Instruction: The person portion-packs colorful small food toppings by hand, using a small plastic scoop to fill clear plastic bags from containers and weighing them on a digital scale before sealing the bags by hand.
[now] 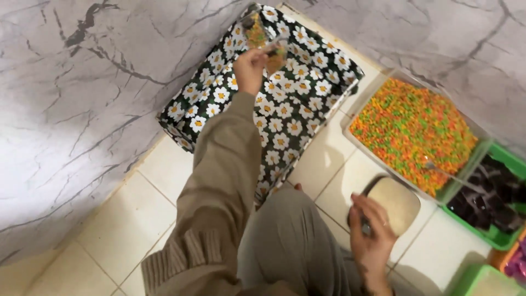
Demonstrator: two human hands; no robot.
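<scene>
Nearest the camera, the right hand (371, 233) is resting low at the frame's lower right, fingers curled around a small dark object (365, 226) whose kind cannot be told, and lying just against the rounded beige container (395, 204) sitting on the pale tiled floor (137, 219). Open tile is showing to the left of the knees, running up to the marbled wall (76, 98). To the right, the tiles are crowding: a clear tray of orange and green pellets (416, 131) is standing just beside the beige container, with a green bin of dark pieces (493, 203) touching the tray's far-right edge. Farther off, the left arm in a tan sleeve (219, 164) is stretching across a black cloth-lined box with white daisies (296, 109), wedged into the corner between the walls. At the far end, the left hand (251, 67) is pinching a small clear bag of pellets (262, 37), holding it over the box's back rim.
</scene>
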